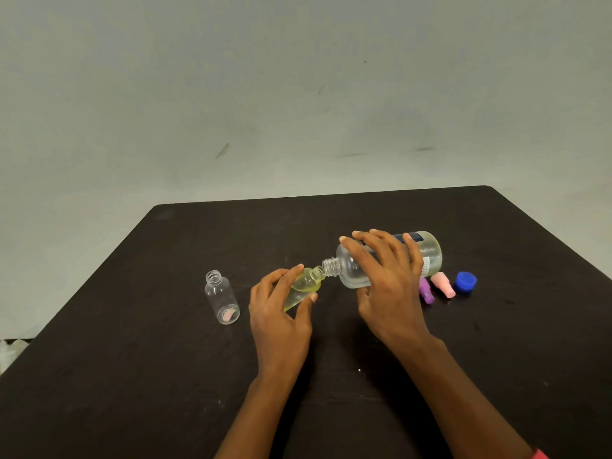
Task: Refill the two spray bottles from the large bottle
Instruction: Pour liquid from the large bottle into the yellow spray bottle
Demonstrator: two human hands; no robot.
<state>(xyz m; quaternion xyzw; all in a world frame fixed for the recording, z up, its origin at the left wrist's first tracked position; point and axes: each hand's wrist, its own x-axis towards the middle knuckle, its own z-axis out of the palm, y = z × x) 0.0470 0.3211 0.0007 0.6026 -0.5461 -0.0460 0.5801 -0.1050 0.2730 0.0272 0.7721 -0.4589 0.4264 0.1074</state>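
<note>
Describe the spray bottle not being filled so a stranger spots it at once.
On the black table, look left of the left hand. The small clear bottle stands there alone, uncapped; the other small bottle is held tilted and holds yellowish liquid.

On table: small btl centre; big btl at its 3 o'clock, mouth to mouth; spare btl at 9; caps further out at 3.
</note>
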